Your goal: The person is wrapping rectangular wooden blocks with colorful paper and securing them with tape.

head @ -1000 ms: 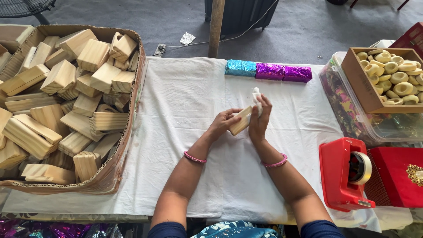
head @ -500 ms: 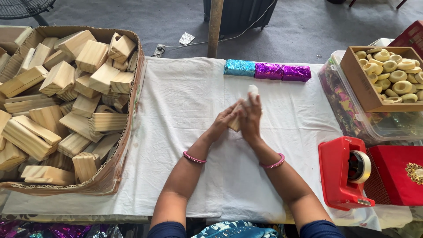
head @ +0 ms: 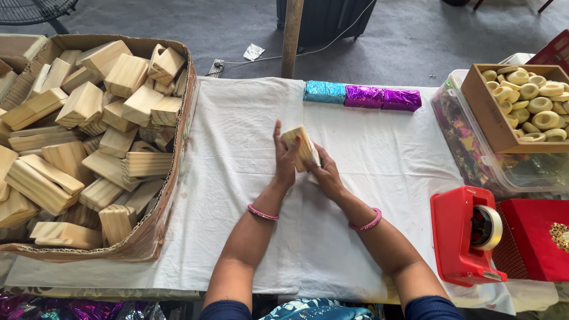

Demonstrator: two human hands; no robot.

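Observation:
A pale wooden block [head: 299, 146] is held upright over the white cloth [head: 237, 148] near the table's middle, with a bit of white paper against its right side. My left hand [head: 284, 157] presses flat on the block's left face. From below and to the right, my right hand [head: 325, 173] grips it. Both wrists wear pink bangles.
A large cardboard box [head: 172, 195] full of wooden blocks fills the left. Three foil-wrapped blocks [head: 363, 96], one teal and two purple, lie at the cloth's far edge. A red tape dispenser [head: 465, 234] stands front right, beside a red box [head: 536, 237]. A box of cream rings [head: 527, 98] rests on a clear bin at the right.
The block has moved left and slightly down in my hands. My right hand has dropped from the block's top to below it; my left hand now lies flat on its left face.

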